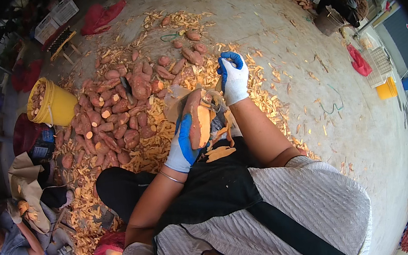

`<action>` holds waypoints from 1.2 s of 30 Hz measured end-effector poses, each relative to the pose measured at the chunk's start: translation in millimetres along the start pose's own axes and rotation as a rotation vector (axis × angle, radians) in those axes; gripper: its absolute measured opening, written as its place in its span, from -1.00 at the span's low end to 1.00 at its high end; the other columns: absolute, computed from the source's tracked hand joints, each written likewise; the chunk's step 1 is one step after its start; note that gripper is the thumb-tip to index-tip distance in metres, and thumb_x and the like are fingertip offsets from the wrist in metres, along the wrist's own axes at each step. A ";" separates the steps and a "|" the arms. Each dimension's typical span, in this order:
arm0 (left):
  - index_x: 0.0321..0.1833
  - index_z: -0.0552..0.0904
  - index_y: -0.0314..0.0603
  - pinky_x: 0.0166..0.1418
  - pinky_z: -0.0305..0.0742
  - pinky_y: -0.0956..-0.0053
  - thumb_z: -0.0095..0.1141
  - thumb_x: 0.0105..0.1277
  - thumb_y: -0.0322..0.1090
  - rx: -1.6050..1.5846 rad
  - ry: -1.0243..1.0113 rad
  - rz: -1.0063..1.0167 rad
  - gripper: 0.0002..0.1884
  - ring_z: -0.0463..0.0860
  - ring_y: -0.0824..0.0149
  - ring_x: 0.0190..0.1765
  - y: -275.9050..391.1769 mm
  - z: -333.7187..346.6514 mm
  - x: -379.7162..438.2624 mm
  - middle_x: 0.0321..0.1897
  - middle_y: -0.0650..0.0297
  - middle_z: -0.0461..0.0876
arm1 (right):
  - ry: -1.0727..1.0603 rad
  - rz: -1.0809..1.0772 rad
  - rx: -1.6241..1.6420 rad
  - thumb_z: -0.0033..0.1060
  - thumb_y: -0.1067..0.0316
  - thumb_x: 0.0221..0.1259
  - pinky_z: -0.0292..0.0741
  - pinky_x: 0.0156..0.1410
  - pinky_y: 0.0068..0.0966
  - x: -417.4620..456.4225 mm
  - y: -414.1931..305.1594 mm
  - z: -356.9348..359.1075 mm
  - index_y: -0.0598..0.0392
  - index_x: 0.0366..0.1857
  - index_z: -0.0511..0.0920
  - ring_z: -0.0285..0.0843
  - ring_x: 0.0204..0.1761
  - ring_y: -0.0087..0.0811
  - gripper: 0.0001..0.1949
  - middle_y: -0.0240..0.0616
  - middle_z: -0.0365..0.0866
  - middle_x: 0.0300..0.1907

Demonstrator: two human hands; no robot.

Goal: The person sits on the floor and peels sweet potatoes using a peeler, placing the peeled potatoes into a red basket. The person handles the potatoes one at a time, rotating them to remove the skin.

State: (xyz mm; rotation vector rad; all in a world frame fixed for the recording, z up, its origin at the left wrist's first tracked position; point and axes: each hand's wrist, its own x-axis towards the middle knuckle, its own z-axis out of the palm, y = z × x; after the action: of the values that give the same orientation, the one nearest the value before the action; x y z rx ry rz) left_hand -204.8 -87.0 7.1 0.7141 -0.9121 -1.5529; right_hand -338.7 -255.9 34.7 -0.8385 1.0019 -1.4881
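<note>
My left hand [183, 145], in a white glove with a blue coated palm, holds a large partly peeled sweet potato [199, 120] above my lap. One long side of it is bare orange flesh; the rest keeps its reddish skin. My right hand [234, 76], gloved alike, is curled round the handle of a peeler [213, 100], whose head is near the upper end of the sweet potato. Loose peelings [221, 153] lie on my black apron. Ahead and to the left is a heap of sweet potatoes [111, 119], some with cut ends, and a dark-bladed knife [126, 89] rests on it.
Peelings [260, 86] cover the concrete floor around the heap. A yellow bucket [61, 104] of sweet potatoes stands at left, with a co-worker [17, 242] at lower left. Another person [355, 3] sits at upper right by a grey bucket [328, 22]. Red mesh bags [100, 18] lie beyond.
</note>
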 end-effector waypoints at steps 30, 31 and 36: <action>0.50 0.11 0.05 0.40 0.27 0.21 -0.49 0.16 0.61 -0.646 0.133 -0.371 -0.01 0.32 0.20 0.39 4.0 -16.3 -18.4 0.41 0.28 0.28 | -0.268 0.122 0.308 0.23 0.50 0.18 0.43 -0.34 -0.62 -34.0 7.3 35.4 0.11 -0.20 0.52 0.45 -0.45 -0.54 -0.85 -0.37 0.51 -0.42; 0.47 0.18 0.00 0.40 0.29 0.20 -0.42 0.23 0.54 -0.802 -0.026 -0.235 -0.08 0.36 0.16 0.37 2.8 -19.2 -16.5 0.38 0.23 0.32 | -0.397 0.135 0.393 0.23 0.50 0.18 0.43 -0.33 -0.62 -47.7 11.2 39.9 0.11 -0.19 0.52 0.45 -0.45 -0.54 -0.85 -0.37 0.51 -0.42; 0.35 0.36 -0.08 0.42 0.31 0.21 -0.07 0.43 0.07 -1.109 0.028 -0.425 -0.45 0.43 0.15 0.32 -2.9 -38.1 -9.4 0.28 0.13 0.45 | -0.589 0.164 0.017 0.22 0.52 0.18 0.47 -0.24 -0.61 -75.7 17.7 48.5 0.16 -0.16 0.53 0.50 -0.33 -0.55 -0.83 -0.35 0.56 -0.28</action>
State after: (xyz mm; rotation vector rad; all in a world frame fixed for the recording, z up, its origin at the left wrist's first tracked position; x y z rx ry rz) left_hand -172.7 -83.9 -15.3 0.1019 0.2216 -2.0777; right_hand -276.5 -188.7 38.9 -1.0716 0.5962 -1.0154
